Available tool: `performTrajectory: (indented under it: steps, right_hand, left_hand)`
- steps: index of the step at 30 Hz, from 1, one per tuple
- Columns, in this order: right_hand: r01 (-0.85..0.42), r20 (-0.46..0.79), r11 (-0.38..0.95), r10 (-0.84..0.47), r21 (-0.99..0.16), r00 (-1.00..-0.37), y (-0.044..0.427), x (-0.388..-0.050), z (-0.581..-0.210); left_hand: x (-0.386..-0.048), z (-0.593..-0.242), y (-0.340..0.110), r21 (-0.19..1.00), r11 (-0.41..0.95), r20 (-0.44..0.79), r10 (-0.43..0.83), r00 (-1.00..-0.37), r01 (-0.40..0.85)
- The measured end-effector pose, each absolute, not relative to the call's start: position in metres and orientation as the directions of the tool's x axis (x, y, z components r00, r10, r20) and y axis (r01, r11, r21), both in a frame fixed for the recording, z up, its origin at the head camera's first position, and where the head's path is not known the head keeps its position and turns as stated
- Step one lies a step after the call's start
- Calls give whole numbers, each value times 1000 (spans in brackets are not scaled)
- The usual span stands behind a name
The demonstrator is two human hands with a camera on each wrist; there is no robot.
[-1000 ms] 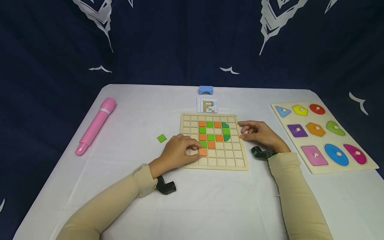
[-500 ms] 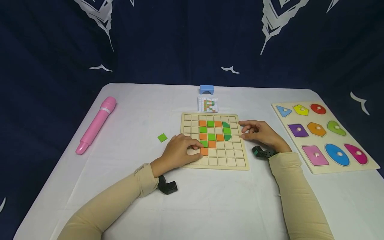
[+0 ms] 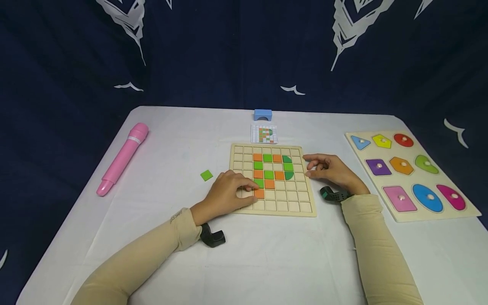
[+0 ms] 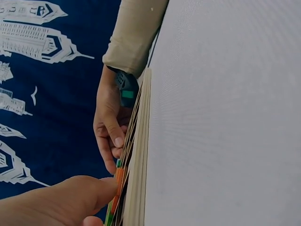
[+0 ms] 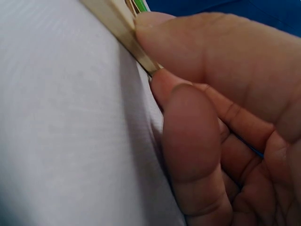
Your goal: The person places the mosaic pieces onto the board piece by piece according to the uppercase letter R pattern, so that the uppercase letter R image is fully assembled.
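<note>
My left hand (image 3: 225, 191) lies over the lower left of the wooden grid board (image 3: 284, 206). Its thumb and index finger pinch an orange square tile (image 3: 259, 194) at the bottom of a column of orange and green tiles; the thumb meets this area in the left wrist view too. The other left fingers are partly hidden. At the board's right edge, my right hand (image 3: 329, 170) rests its thumb and extended index finger against the rim, with the remaining fingers loosely bent. A loose green square tile (image 3: 206, 175) lies left of the board.
Behind the board are a pattern card (image 3: 264, 134) and a blue arch block (image 3: 263, 115). A pink microphone-shaped toy (image 3: 123, 159) lies at the left. At the right is a knobbed shape puzzle (image 3: 367, 171). White cloth covers the table (image 3: 267, 258).
</note>
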State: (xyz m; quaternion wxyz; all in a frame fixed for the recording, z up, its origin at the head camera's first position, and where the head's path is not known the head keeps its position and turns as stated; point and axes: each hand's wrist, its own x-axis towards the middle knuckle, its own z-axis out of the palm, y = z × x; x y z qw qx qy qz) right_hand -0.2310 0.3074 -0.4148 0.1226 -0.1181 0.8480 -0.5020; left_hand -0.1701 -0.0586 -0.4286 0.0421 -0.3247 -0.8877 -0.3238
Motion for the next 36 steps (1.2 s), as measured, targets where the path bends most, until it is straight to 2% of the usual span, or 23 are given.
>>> performTrajectory:
  steps: [7, 15, 27, 36]
  right_hand:
    - [-83, -86, 471, -326, -878, -942, 307, -230, -418]
    - [-89, -89, 494, -324, -865, -942, 306, -231, -416]
    - [-75, -100, 487, -322, -870, -941, 305, -231, -413]
    - [-65, -108, 497, -312, -865, -944, 305, -230, -413]
  left_hand:
    - [-168, -427, -69, 586, 528, 301, 562, -770, 615]
    - [-173, -422, -102, 665, 453, 275, 591, -758, 594]
    - [-175, -421, -153, 691, 466, 236, 577, -782, 552]
    - [-173, -421, -169, 677, 512, 200, 563, -802, 528]
